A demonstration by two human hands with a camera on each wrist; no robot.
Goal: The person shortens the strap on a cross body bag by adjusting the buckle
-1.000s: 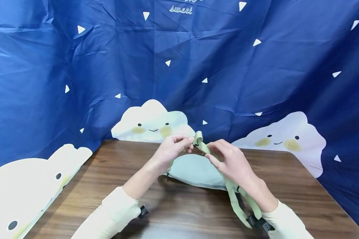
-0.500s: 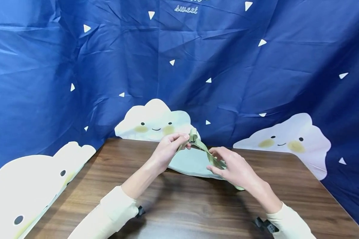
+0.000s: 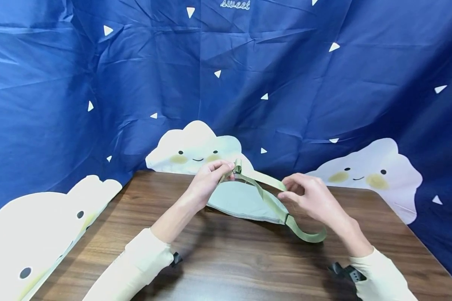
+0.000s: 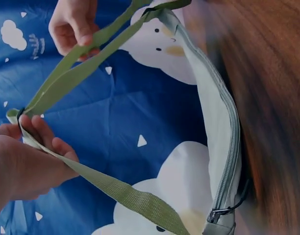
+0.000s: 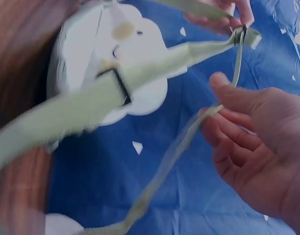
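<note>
The bag [image 3: 239,200] rests on the table [image 3: 226,267], its zip [image 4: 233,127] along the near edge. Above the bag, the left hand [image 3: 208,182] pinches the strap [image 3: 272,204] beside a dark slider [image 4: 21,115] — thumb and fingertips clamped there. Above the bag's right end, the right hand [image 3: 312,196] holds another stretch of strap, fingers curled, thumb opposite. Strap also curves out rightward from the bag. Behind the bag hangs a blue curtain [image 3: 173,75].

Passable over tabletop [image 3: 245,263] in front of the pouch [image 3: 235,198]; blocked at its right by green strap [image 3: 309,238] (looped low), behind by backdrop [image 3: 226,96].
</note>
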